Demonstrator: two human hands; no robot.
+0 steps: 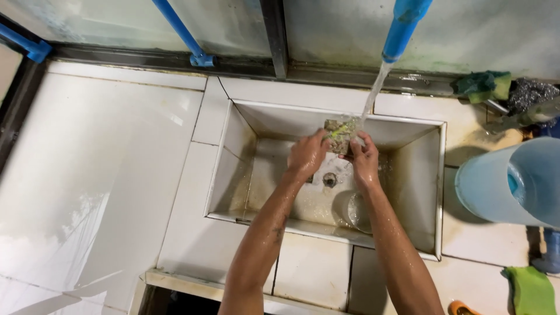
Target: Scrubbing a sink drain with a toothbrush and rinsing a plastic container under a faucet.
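Note:
Both my hands are over a white tiled sink [420, 175] and hold a worn greyish sponge [338, 134] with a yellow-green edge between them. My left hand [306, 154] grips its left side, my right hand [364, 158] its right side. Water [373, 90] pours from a blue pipe spout [402, 26] onto the sponge. A round drain [329, 179] shows in the sink floor below my hands. A clear glass [357, 211] lies in the basin under my right forearm.
A pale blue plastic jug [513, 184] stands on the right counter. Behind it lie a green sponge [484, 84] and steel wool [531, 93]. A green cloth [532, 289] sits at the bottom right. White tiled counter [111, 175] extends left. Blue pipes [181, 32] run along the back wall.

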